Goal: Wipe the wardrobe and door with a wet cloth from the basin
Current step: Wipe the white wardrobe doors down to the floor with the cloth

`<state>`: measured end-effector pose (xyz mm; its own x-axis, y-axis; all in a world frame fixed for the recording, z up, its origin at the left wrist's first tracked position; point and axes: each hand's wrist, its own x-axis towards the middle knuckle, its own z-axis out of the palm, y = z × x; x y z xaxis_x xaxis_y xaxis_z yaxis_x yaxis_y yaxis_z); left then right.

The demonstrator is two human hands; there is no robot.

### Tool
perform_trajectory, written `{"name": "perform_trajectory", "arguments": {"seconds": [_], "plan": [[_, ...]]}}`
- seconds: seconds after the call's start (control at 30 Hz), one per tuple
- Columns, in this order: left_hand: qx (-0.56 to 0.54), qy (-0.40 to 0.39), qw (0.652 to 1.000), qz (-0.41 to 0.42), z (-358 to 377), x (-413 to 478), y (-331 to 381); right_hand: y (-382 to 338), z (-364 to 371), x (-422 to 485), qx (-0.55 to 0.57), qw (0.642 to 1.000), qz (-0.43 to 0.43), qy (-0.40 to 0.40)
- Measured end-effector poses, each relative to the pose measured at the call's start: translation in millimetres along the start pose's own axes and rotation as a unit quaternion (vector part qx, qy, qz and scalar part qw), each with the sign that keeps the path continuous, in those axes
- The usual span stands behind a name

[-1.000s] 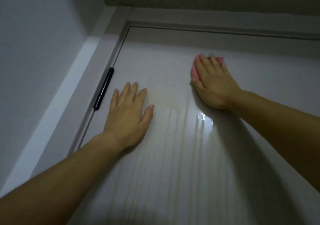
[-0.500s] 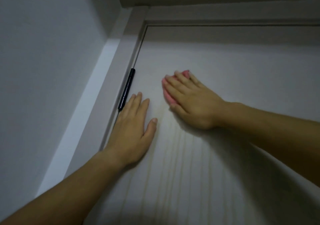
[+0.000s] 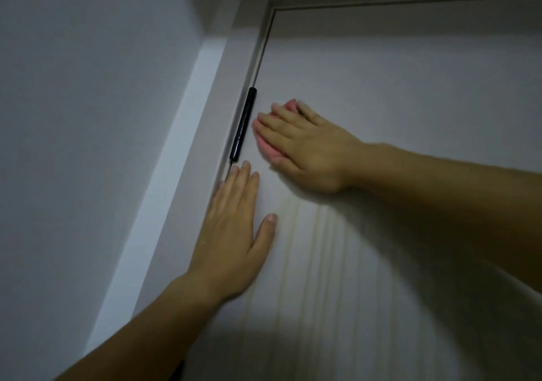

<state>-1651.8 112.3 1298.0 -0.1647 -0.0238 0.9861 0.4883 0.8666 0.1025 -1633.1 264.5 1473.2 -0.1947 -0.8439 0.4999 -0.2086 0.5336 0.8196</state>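
Our right hand (image 3: 311, 151) lies flat on the pink cloth (image 3: 267, 148), fingers straight and slightly spread, pressing it against the door (image 3: 396, 87). The cloth sits under those fingers at the door's hinge edge, just beside the black hinge (image 3: 243, 125); only its pink edges show. Our left hand (image 3: 234, 234) is flat on the door below the hinge, fingers together, thumb out to the side, holding nothing. Faint vertical streaks (image 3: 322, 248) run down the panel below the right hand.
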Motion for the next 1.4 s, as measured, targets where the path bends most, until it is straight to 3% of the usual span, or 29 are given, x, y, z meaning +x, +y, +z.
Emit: {"name": "perform_trajectory", "arguments": {"seconds": [0.17,0.23,0.37,0.57,0.73,0.87,0.93,1.1,1.27,1.33,1.4], "plan": [[-0.021,-0.004,1.000,-0.010,-0.9,-4.3,0.8,22.5,-7.3,32.7,0.002,0.989,0.144,0.020],[-0.028,-0.012,0.999,-0.017,-1.2,-12.2,1.0,0.3,2.6,23.8,0.000,0.994,0.106,0.027],[-0.024,-0.029,0.999,-0.026,-3.3,-25.6,1.0,-27.9,14.1,-15.0,-0.019,0.998,-0.053,0.001],[-0.001,-0.026,0.999,-0.026,-1.7,-24.4,1.1,5.0,0.8,-11.1,0.003,0.989,0.142,0.032],[-0.010,-0.038,0.999,-0.029,-4.0,-24.3,2.3,-43.0,21.6,-57.4,-0.018,1.000,-0.014,0.005],[-0.009,-0.029,0.999,-0.038,-4.4,-24.2,3.2,4.3,11.0,-46.1,0.010,0.989,0.146,0.039],[-0.019,-0.022,0.998,-0.048,-4.9,-22.6,3.7,9.2,8.8,-48.0,0.006,0.981,0.184,0.054],[-0.018,0.002,0.998,-0.068,-3.1,-19.8,10.8,-21.4,23.3,-100.8,-0.016,0.998,0.045,0.031],[0.031,0.002,0.999,-0.033,7.6,-12.6,31.7,47.0,2.6,-105.0,0.009,0.973,0.224,0.051],[0.031,-0.009,0.999,-0.001,12.8,-9.4,43.7,36.8,5.4,-114.5,0.003,0.975,0.212,0.062],[0.034,-0.021,0.999,0.021,17.8,-7.6,54.3,10.2,15.2,-134.1,-0.017,0.991,0.122,0.044]]}}
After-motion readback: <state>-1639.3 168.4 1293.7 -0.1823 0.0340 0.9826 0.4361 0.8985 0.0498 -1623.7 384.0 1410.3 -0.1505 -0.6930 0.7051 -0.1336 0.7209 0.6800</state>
